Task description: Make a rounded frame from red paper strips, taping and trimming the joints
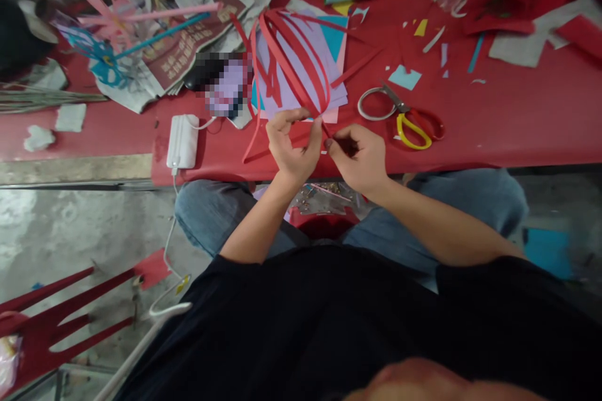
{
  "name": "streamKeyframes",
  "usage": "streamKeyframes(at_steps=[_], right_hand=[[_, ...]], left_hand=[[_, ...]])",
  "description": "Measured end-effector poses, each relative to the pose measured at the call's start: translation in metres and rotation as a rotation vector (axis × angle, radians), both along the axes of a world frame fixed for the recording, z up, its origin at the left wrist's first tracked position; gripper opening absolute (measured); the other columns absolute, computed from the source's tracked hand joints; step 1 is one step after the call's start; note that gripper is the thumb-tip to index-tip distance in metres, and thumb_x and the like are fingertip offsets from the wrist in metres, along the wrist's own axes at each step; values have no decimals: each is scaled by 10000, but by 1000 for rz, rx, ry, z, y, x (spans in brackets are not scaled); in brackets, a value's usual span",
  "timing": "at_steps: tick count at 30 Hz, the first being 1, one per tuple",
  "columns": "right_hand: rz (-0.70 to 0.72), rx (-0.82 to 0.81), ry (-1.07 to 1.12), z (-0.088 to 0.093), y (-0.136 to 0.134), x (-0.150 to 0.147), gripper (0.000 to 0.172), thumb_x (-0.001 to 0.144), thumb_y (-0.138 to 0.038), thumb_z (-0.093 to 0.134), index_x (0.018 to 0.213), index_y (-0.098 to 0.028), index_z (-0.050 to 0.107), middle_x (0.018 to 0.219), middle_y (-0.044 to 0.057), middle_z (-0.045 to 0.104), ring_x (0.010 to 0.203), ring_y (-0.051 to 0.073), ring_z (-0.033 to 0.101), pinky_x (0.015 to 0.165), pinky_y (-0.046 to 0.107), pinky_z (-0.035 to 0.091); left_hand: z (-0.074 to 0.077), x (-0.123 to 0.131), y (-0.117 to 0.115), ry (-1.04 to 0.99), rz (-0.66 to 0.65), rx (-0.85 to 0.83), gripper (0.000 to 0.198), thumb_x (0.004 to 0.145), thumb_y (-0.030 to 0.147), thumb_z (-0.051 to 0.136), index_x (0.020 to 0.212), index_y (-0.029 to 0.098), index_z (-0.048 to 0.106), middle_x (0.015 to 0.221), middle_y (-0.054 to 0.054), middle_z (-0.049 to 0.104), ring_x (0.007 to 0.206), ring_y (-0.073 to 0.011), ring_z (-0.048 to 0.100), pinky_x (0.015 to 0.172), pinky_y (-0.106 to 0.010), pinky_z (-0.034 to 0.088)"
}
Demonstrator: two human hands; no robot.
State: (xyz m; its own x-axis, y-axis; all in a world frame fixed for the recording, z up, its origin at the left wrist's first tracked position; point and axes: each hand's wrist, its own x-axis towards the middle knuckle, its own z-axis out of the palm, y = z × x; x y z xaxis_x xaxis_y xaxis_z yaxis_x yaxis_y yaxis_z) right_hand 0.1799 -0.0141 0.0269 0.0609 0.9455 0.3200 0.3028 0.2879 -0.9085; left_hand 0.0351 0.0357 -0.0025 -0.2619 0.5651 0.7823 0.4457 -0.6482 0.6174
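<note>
At the far left of the red table (517, 119), pink and blue paper flowers (108, 31) lie on a heap of newspapers (188, 44), and nearer the front edge a white power bank (183, 141) rests with its cable running off the table toward the floor. Just right of it, a stack of lilac paper sheets (301, 69) carries a bundle of long red paper strips (294, 56) that arch up over the sheets and gather at the table's near edge. The left hand (291, 144) pinches the gathered lower ends of those strips between thumb and fingers, fingers curled tight around them. The right hand (360, 156) sits just beside it, fingertips pressed together on the same strip ends, so both hands meet at one spot. To the right of the hands, a ring of clear tape (375, 104) lies touching a pair of scissors (414, 125) with one yellow and one red handle. Small paper scraps (426, 44) are scattered beyond.
</note>
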Motion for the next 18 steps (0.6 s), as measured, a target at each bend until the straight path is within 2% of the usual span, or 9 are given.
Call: streamKeyframes(at_steps=[5, 9, 12, 15, 18], right_hand=[[-3, 5, -1, -3, 0, 0, 250, 981, -448, 805, 875, -248, 699, 753, -19, 700, 622, 141, 584, 604, 322, 472], [4, 6, 1, -4, 1, 1, 217, 986, -416, 794, 884, -240, 717, 757, -15, 714, 630, 144, 606, 600, 320, 457], [4, -11, 9, -5, 3, 4, 247, 992, -447, 812, 892, -234, 736, 761, -20, 719, 630, 137, 609, 602, 315, 453], [3, -26, 3, -8, 6, 7, 276, 1005, -481, 810, 893, -236, 746, 770, -17, 726, 652, 142, 621, 622, 318, 469], [9, -33, 8, -13, 9, 10, 283, 1021, -493, 795, 905, -240, 744, 765, -12, 725, 659, 154, 624, 636, 331, 474]], left_hand=[[-2, -4, -3, 47, -44, -23, 307, 1129, 511, 602, 1334, 333, 460, 1071, -35, 642, 956, -188, 755, 897, -433, 664], [-5, -7, -6, 68, -49, -79, 357, 1113, 559, 598, 1362, 339, 468, 1141, -65, 661, 1070, -232, 755, 980, -491, 654], [-1, -12, -7, 51, -51, -60, 395, 1094, 596, 613, 1372, 335, 511, 1199, -70, 682, 1128, -249, 744, 1047, -519, 624], [6, -24, -5, 40, -24, -73, 294, 1103, 555, 608, 1257, 305, 597, 1179, -69, 694, 1147, -244, 723, 1040, -495, 605], [10, -44, 2, 18, 112, -101, 258, 1125, 535, 574, 1113, 282, 622, 1115, -69, 702, 1118, -224, 704, 966, -439, 588]])
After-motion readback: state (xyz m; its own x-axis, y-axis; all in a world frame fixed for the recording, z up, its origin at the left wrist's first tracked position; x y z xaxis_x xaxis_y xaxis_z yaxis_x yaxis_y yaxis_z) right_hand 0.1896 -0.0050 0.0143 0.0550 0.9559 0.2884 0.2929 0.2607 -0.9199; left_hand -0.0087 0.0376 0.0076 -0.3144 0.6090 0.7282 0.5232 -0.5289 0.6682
